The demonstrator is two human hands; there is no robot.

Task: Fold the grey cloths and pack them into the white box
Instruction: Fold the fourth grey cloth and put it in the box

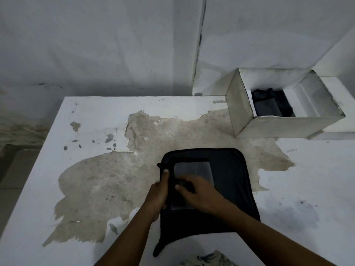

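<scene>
Grey cloth [226, 189], very dark with a paler rectangular panel on its upper face, lies flat on the tabletop [96, 116] near the centre of the near edge, partly over a worn patch where the white surface has peeled. Both hands are on the left part of the cloth. The left hand [157, 194] is at the cloth's left edge, fingers curled round that edge and thumb lying along it. The right hand [199, 192] rests on top of the cloth just right of the left hand, covering the near part of the paler panel, with its fingertips pinching a small raised dark fold. The two hands are close together but not touching. The greater part of the cloth extends to the right of and nearer than the hands. The white box [288, 127] stands open at the far right of the tabletop, well apart from the hands, and holds folded dark cloths [269, 106] at its bottom.
</scene>
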